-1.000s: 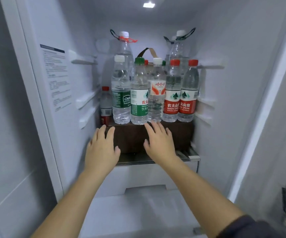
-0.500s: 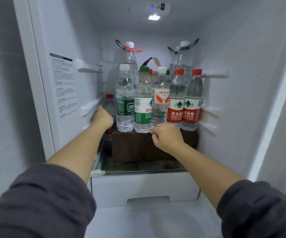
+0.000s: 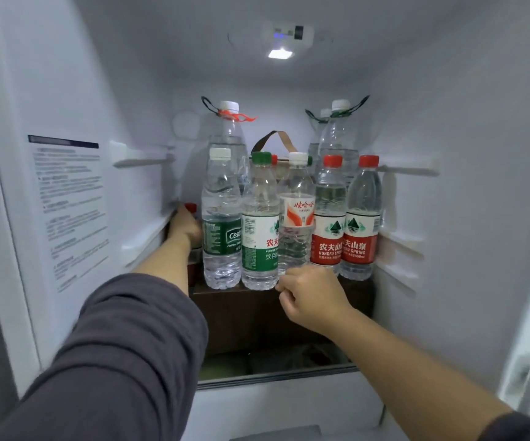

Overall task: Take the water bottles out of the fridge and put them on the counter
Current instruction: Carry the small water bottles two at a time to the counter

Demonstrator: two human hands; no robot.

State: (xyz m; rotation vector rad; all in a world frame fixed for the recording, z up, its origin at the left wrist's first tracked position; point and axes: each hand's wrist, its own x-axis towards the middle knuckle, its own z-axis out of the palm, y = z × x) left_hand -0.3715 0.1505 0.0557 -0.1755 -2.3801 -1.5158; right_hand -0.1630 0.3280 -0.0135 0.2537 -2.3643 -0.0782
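Bottles stand upright in a row on the brown box [image 3: 250, 316] in the fridge [image 3: 467, 100] — necks up, sides free. The right hand [image 3: 313, 297] is nearest, fingers [image 3: 284, 292] curled tight at the foot of the white-cap bottle [image 3: 296, 218], just behind them; whether it is truly gripped, I can't tell. The left hand [image 3: 184, 229] is on the small bottle [image 3: 190, 207] by the wall — fingers hidden.

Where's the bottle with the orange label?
The orange-label bottle stands mid front row in the head view, between the green-capped bottle and a red-capped bottle, right hand at its base.
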